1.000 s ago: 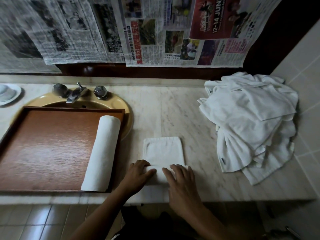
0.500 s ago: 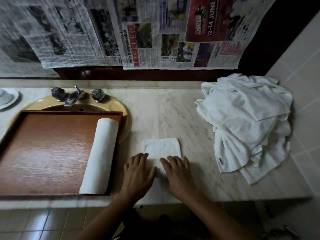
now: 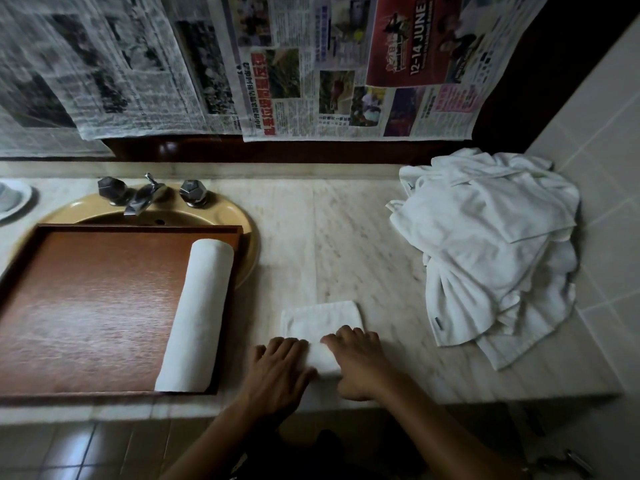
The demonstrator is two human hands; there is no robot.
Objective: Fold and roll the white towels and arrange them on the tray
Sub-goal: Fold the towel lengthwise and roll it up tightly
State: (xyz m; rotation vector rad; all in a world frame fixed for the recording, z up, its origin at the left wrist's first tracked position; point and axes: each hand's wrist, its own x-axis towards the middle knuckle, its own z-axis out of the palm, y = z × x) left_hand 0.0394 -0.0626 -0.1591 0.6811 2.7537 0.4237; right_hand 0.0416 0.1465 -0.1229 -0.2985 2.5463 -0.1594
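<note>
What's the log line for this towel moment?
folded towel: partly rolled | left hand: holds roll | right hand: holds roll | tray: one rolled towel | towel pile: unfolded

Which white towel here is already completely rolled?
The rolled towel lying along the right side of the tray. The half-rolled towel on the counter is under the left hand and right hand; the rest form a loose heap.

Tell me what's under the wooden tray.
The tray sits over a yellow sink, whose rim shows past its far and right edges. Most of the basin is covered, so whatever lies in it cannot be seen.
</note>
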